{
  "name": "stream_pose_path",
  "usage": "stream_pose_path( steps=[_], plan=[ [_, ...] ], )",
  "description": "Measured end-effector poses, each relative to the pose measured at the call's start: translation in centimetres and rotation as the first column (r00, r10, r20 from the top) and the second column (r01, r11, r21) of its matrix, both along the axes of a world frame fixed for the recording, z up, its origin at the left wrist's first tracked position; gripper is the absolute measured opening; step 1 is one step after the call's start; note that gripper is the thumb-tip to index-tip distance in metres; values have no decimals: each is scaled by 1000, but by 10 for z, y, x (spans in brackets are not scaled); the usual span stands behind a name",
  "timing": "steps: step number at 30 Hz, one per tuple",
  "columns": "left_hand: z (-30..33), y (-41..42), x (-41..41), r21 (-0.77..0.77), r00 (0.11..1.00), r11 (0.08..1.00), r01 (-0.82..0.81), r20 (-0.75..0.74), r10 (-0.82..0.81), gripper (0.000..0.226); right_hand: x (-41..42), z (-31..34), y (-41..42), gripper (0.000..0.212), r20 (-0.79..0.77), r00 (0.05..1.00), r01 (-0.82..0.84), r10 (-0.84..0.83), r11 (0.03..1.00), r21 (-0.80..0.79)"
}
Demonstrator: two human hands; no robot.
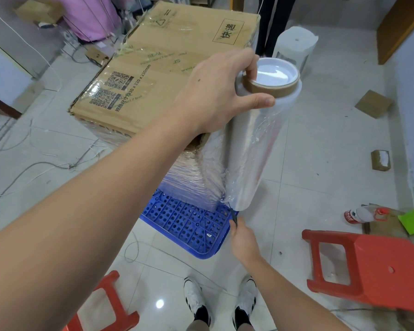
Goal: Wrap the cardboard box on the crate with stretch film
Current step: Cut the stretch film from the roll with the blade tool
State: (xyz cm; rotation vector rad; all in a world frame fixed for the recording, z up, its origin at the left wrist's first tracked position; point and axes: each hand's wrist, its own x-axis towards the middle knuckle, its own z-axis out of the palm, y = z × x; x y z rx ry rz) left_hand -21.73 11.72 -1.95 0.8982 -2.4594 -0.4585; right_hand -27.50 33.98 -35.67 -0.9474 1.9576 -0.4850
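**Film roll held upright beside the half-wrapped box**

While the large brown cardboard box [163, 68] sits on the blue perforated plastic crate [189, 223], its lower sides already banded in clear film, the left hand [215, 91] grips the top of the tall roll of clear stretch film [256, 139]. Its fingers [251, 70] hook into the brown cardboard core and the thumb presses the outside of the roll. The roll stands nearly upright just beside the box's near right corner, a sheet of film running from it to the box. Below, the right hand [243, 237] pinches a thin dark tool [233, 217] whose tip meets the film at the roll's bottom edge. Two red plastic stools [368, 266] stand on the pale tiled floor [320, 163], near a lying plastic bottle [366, 214].
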Motion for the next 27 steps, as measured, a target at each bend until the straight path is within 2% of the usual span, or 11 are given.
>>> stream_pose_path(
  steps=[4,9,13,16,18,23,27],
  plan=[
    [0,-1,-1,25,1000,1000,-2,-24,3,52,-1,5,-28,29,-76,994,-87,84,995,-46],
    [-1,0,-1,46,999,999,-14,-29,15,58,-8,-19,-44,26,-67,977,-185,204,958,218],
    [-1,0,0,38,1000,999,-21,-19,21,59,-6,-31,-46,27,-82,954,-252,288,919,303],
    [-1,0,-1,29,1000,999,-26,-12,26,57,-5,-42,-46,32,-97,904,-345,416,846,407],
    [-1,0,0,32,1000,999,-22,-12,23,56,-6,-49,-41,30,-75,938,-279,338,867,412],
    [0,-1,-1,40,1000,999,-17,-16,18,59,0,-45,-18,20,-40,989,-124,142,948,293],
    [0,-1,0,44,1000,999,-12,-17,13,58,2,-41,19,21,-27,996,-76,87,961,265]
  ],
)
